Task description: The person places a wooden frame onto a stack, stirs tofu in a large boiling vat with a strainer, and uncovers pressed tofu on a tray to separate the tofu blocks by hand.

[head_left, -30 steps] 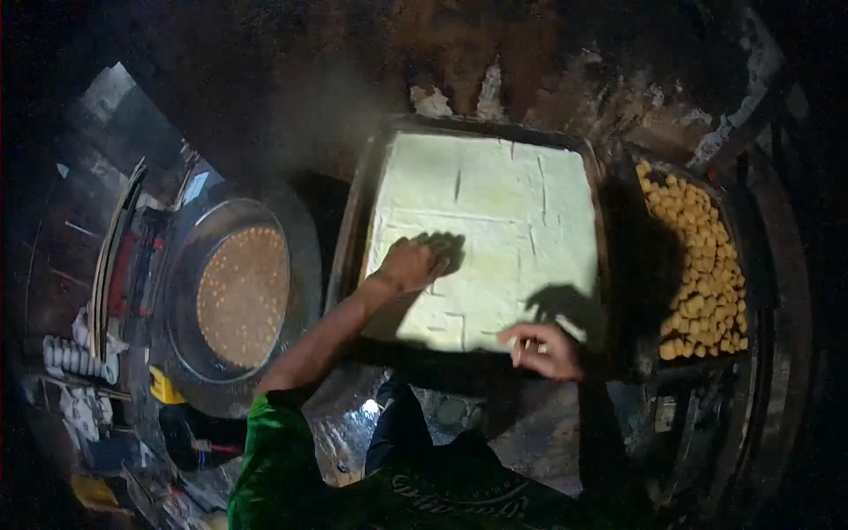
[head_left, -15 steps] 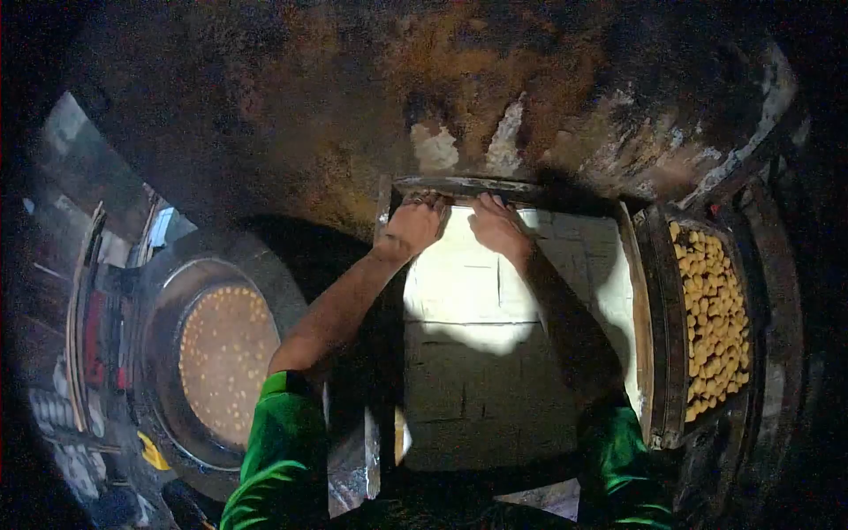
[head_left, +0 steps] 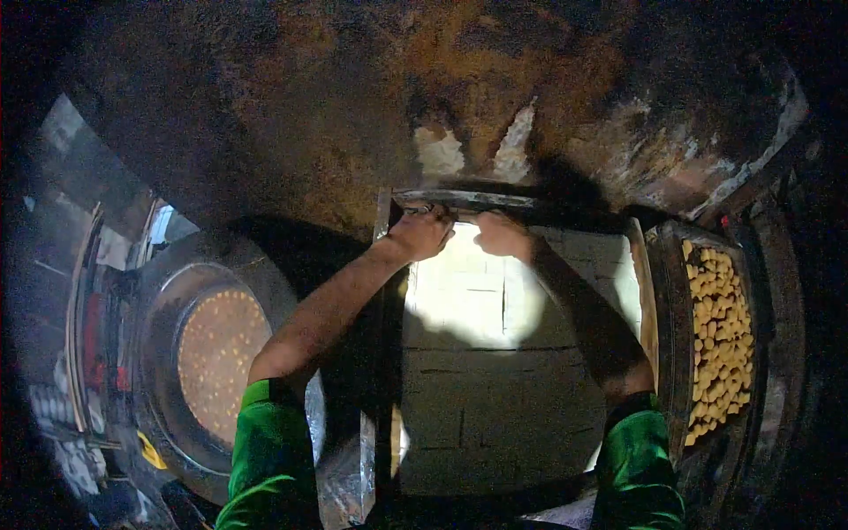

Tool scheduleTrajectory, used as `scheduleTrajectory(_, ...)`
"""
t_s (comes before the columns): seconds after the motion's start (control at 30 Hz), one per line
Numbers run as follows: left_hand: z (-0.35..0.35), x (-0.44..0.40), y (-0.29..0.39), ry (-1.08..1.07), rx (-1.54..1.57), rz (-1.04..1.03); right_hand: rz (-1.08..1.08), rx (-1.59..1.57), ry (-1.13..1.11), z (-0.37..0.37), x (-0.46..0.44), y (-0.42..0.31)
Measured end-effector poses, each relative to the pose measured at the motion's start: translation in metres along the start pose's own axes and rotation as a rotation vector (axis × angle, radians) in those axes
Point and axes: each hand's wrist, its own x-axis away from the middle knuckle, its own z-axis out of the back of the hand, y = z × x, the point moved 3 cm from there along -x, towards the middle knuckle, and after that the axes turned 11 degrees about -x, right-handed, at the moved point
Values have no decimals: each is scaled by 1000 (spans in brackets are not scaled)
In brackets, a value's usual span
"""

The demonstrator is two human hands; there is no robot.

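Observation:
A broad white slab [head_left: 481, 305], scored with straight lines into blocks, lies inside a wooden frame [head_left: 649, 318] in front of me. My left hand [head_left: 422, 233] is at the slab's far left corner, close to the far rail, its fingers curled. Beside it, to the right, my right hand [head_left: 505, 237] is closed too and rests at the slab's far edge. What either hand holds, if anything, is hidden by the fingers and shadow. A bright patch of light falls on the slab just below both hands.
On the left stands a large round pan [head_left: 159, 371] of brownish liquid with small yellow pieces [head_left: 221, 353] floating in it. A wooden crate [head_left: 673, 344] full of yellow pieces [head_left: 720, 353] is on the right. A stained dark wall [head_left: 336, 115] rises behind the frame.
Both hands remain at the slab's far edge; the right-hand fingers are more curled in. The view has shifted slightly, so the frame and crate sit a little lower.

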Motion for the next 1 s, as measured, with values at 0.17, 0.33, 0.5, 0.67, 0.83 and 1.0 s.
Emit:
scheduleTrajectory(0.17,11,-11,-14,-307,309,8,226,-183,-90,-9,-18,34)
scheduleTrajectory(0.33,28,-1,-17,-135,406,-33,383,-281,133,-3,0,21)
scheduleTrajectory(0.5,58,-7,-24,-186,456,-10,158,-485,-134,25,4,13)
scheduleTrajectory(0.67,26,6,-9,-121,451,-27,206,-238,-232,5,3,23)
scheduleTrajectory(0.83,11,16,-1,-356,401,22,467,44,107,-22,21,17)
scheduleTrajectory(1.0,38,28,2,-267,302,-13,391,58,96,-25,32,5)
